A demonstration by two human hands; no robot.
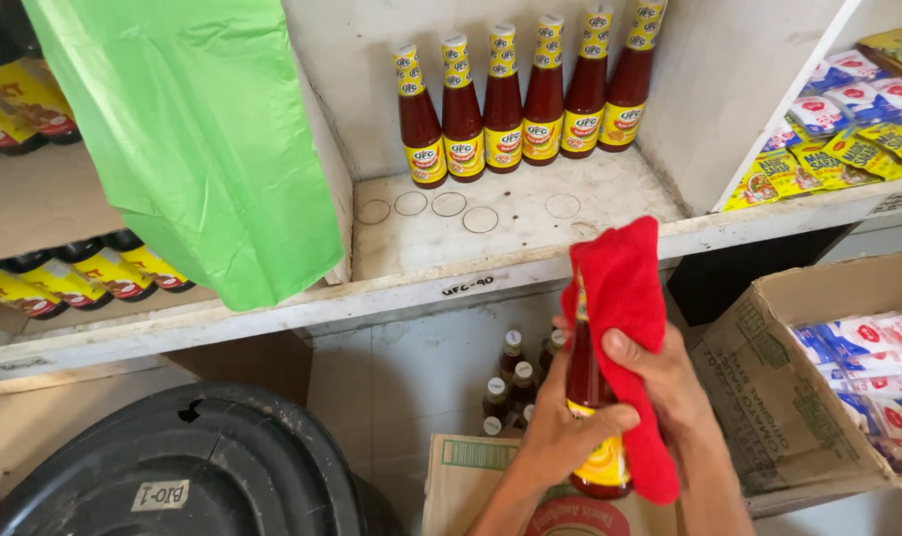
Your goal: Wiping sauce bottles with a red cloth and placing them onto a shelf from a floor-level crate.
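Wiping a sauce bottle (592, 397) at a shop shelf, seen from above. The bottle, dark red with a yellow label, stands nearly upright in the lower centre-right of the frame, in front of the white shelf (510, 223) and above an opened carton (471, 476) at the bottom edge. The left hand (560, 427) grasps it around the lower body, fingers wrapped across the label and thumb on the near side. The right hand (664, 382) closes on a red cloth (624, 288) and presses it against the upper body and neck, so the cap is hidden (its condition cannot be told); the cloth's tail hangs down past the wrist to the bottle's base.

To do this step well, it seems best to keep the lower grip firm and below the cloth, draw the cloth along the glass while turning the bottle, and bunch the loose tail so it does not drag.

Both forearms rise from the bottom edge and converge. Six matching bottles (525, 99) stand in a row at the back of the shelf, top centre, with ring marks (449, 204) in front of them. A green plastic sheet (203, 139) hangs at upper left.
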